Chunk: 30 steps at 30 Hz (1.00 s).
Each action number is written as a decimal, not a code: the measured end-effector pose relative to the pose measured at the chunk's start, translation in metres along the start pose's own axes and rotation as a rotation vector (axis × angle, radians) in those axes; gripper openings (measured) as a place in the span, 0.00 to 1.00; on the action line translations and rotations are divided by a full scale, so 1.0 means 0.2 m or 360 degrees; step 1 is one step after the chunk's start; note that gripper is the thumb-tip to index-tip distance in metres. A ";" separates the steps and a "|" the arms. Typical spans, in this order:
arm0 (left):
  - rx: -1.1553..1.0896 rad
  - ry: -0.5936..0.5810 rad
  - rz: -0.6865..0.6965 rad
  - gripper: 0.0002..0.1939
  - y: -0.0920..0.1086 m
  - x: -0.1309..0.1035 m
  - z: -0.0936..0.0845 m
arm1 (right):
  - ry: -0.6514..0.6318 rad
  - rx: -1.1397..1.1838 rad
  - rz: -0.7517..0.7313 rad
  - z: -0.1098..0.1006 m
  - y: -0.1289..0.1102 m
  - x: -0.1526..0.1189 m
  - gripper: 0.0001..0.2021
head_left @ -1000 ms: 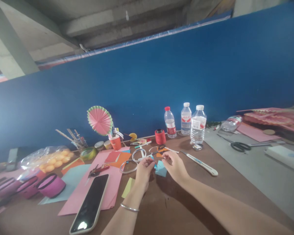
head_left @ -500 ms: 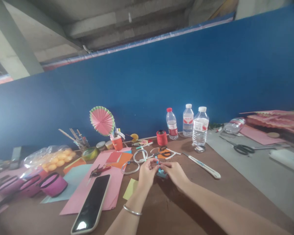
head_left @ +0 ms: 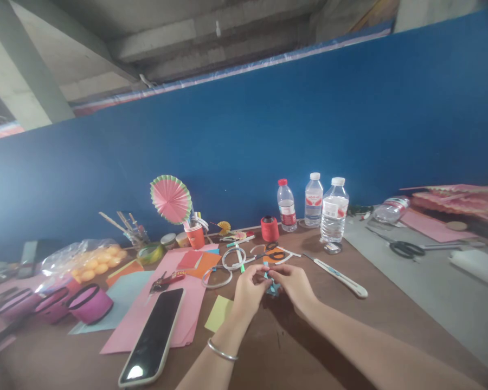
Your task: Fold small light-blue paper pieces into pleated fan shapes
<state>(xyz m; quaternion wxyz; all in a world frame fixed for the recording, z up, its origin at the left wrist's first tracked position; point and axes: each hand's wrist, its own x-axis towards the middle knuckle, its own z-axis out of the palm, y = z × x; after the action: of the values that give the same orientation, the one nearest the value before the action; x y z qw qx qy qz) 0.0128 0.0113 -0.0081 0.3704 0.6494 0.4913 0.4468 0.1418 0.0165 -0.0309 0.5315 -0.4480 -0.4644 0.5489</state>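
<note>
Both hands meet over the brown table, fingertips pinched on a small light-blue folded paper piece (head_left: 273, 289). My left hand (head_left: 248, 287), with a silver bangle on its wrist, closes on its upper left side. From the other side, my right hand (head_left: 295, 284) grips it with thumb and fingers. Part of the paper hangs below the fingertips; the rest is hidden by them. Just beyond the hands lie black-handled scissors (head_left: 277, 254) and a clear ring of tubing (head_left: 233, 259). A yellow paper square (head_left: 219, 313) rests left of my left wrist.
A phone (head_left: 153, 338) lies on pink paper (head_left: 117, 341) at the left. A white utility knife (head_left: 341, 277) is right of my hands. Behind stand a red spool (head_left: 269, 229), several water bottles (head_left: 334, 211) and a red cup (head_left: 194, 236) holding a pink paper fan (head_left: 171, 199).
Both hands have shifted slightly right with the blue paper between them. More of the paper now shows below the fingertips. The view has moved a little; the other things lie as before.
</note>
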 end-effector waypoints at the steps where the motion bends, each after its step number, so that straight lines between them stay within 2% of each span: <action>1: 0.0020 -0.0008 0.0006 0.14 0.00 0.00 0.00 | 0.0003 -0.0057 -0.0031 0.00 0.00 0.00 0.15; 6: 0.0029 -0.0029 -0.0042 0.14 -0.01 0.00 0.00 | 0.0095 -0.0441 -0.0334 -0.02 0.00 0.01 0.11; 10: -0.0019 -0.0024 -0.0052 0.14 -0.02 0.00 0.00 | 0.0095 -0.0555 -0.0477 -0.02 0.02 0.01 0.11; 14: -0.0007 -0.0019 -0.0060 0.14 0.00 0.00 0.00 | 0.0052 -0.0535 -0.0384 -0.02 0.03 0.02 0.11; 21: 0.0320 -0.0012 0.0132 0.14 0.05 -0.03 0.00 | 0.0006 -0.0456 -0.0195 -0.01 0.03 0.02 0.13; 30: 0.0283 0.0021 0.0115 0.14 0.04 -0.03 0.00 | 0.0049 -0.0408 -0.0208 -0.02 0.04 0.03 0.11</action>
<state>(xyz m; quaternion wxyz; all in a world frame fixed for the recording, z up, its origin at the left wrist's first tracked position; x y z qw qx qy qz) 0.0150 0.0033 -0.0016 0.2916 0.6941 0.5077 0.4188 0.1435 0.0223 -0.0399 0.5116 -0.4894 -0.5507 0.4421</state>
